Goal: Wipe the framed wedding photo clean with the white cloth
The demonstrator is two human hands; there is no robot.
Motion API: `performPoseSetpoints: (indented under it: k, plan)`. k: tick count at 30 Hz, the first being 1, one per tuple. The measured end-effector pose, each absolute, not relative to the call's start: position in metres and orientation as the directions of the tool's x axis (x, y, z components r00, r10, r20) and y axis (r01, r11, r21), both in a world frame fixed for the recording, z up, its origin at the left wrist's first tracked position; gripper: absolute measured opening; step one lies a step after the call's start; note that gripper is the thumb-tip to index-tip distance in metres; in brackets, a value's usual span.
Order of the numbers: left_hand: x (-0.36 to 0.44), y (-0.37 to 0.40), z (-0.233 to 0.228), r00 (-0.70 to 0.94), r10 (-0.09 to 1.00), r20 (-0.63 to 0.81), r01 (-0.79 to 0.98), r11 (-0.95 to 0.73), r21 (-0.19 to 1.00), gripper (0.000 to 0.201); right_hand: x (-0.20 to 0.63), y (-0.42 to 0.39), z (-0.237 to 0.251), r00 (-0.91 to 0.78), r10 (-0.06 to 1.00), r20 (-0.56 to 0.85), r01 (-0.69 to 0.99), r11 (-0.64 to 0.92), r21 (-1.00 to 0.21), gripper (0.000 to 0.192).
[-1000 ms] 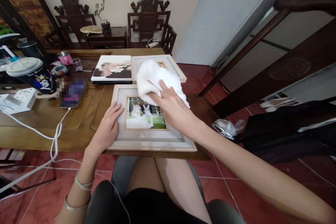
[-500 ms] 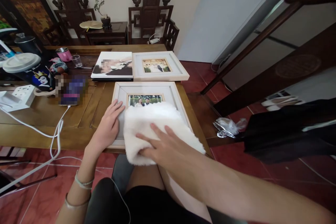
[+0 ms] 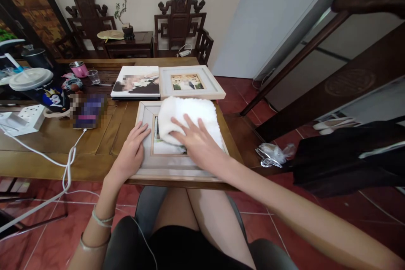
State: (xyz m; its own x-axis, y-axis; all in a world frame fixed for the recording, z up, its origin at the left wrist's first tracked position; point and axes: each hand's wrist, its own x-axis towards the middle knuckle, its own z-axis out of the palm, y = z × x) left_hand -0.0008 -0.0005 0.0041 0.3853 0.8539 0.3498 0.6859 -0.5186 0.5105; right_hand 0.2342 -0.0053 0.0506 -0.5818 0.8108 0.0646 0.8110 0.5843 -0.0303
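On wooden table (image 3: 95, 156) — right hand (image 3: 198, 143) flat on fluffy white cloth (image 3: 190, 118); left hand (image 3: 131, 152) spread on rectangular frame (image 3: 177, 168)

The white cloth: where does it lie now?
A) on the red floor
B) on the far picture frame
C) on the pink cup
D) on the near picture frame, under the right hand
D: the white cloth covers the near picture frame, and the right hand presses flat on it.

Cloth (image 3: 189, 117) on near frame (image 3: 177, 168); second frame (image 3: 191, 91) behind, album (image 3: 136, 81) left.
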Motion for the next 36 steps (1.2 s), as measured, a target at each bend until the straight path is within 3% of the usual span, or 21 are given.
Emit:
performPoseSetpoints:
  k: [2,4,8,11,13,18,22,27,30,33,36]
  plan:
    - [-0.001,-0.001,0.005,0.385,0.855,0.346,0.685,-0.517,0.514,0.048,0.236,0.01,0.044,-0.546,0.83,0.119,0.836,0.549,0.006,0.076]
    - [0.0,-0.002,0.005,0.385,0.856,0.344,0.678,-0.515,0.524,0.048,0.233,0.015,0.043,-0.553,0.829,0.086,0.833,0.553,0.025,0.074]
    - [0.0,-0.001,0.005,0.378,0.861,0.341,0.67,-0.508,0.541,0.047,0.221,-0.01,0.066,-0.613,0.777,-0.143,0.786,0.618,-0.017,0.075]
    - [0.0,0.0,0.004,0.381,0.856,0.349,0.671,-0.516,0.533,0.046,0.215,-0.039,0.09,-0.652,0.673,-0.349,0.739,0.667,-0.093,0.085]
    - [0.0,0.001,0.004,0.384,0.854,0.351,0.674,-0.519,0.525,0.046,0.213,-0.054,0.101,-0.696,0.6,-0.395,0.692,0.707,-0.146,0.083]
    - [0.001,0.0,0.005,0.385,0.857,0.343,0.68,-0.515,0.522,0.045,0.217,-0.061,0.098,-0.753,0.542,-0.373,0.637,0.744,-0.204,0.085]
    - [0.001,0.0,0.006,0.385,0.856,0.344,0.681,-0.515,0.52,0.047,0.227,-0.042,0.076,-0.751,0.619,-0.23,0.658,0.733,-0.173,0.076]
    - [0.0,-0.001,0.005,0.381,0.856,0.349,0.674,-0.516,0.529,0.047,0.235,-0.017,0.063,-0.64,0.765,-0.077,0.767,0.641,-0.007,0.07]
    - [0.0,0.0,0.004,0.385,0.854,0.35,0.671,-0.519,0.529,0.047,0.227,-0.023,0.075,-0.614,0.766,-0.189,0.78,0.626,0.001,0.069]
    - [0.0,0.0,0.004,0.386,0.854,0.35,0.673,-0.52,0.526,0.046,0.215,-0.039,0.091,-0.631,0.687,-0.361,0.746,0.665,-0.037,0.077]
    - [0.0,0.001,0.003,0.382,0.852,0.359,0.675,-0.522,0.522,0.046,0.21,-0.051,0.098,-0.678,0.619,-0.397,0.696,0.714,-0.076,0.074]
